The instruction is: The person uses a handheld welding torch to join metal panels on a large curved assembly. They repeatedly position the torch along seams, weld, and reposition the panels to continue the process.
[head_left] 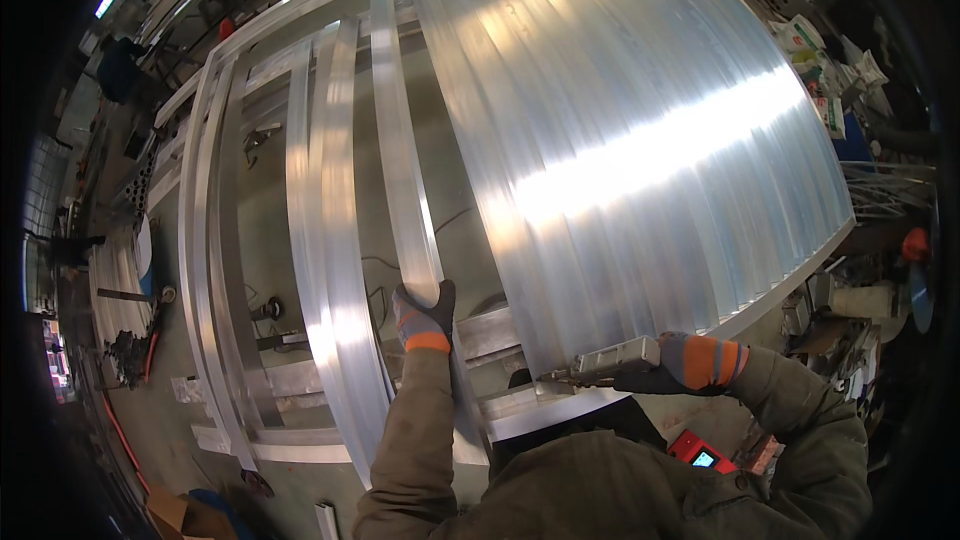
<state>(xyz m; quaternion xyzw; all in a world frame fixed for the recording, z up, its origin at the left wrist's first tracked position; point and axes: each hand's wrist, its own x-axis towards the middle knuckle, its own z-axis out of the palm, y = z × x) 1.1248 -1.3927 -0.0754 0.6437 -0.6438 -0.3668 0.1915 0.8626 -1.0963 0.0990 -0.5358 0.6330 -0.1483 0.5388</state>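
My left hand (425, 315), in a grey glove with an orange cuff, is closed on the near part of a long aluminium profile (405, 155). This profile runs away from me across a frame (310, 452), beside the left edge of a ribbed panel (640, 160) of shiny aluminium strips. In the gloved right hand (700, 360) is a grey hand tool (618, 357) with a boxy body; its narrow front points left, near the panel's close edge. The fingers around its grip are partly hidden. More loose profiles (335, 170) lie lengthwise to the left.
Low by my right arm sits a red device (700, 452) with a small lit screen. Bags (830, 110) and clutter line the right side. A cardboard box (185, 518) stands at lower left. Another person (122, 68) is at the far left. Cables lie on the floor under the frame.
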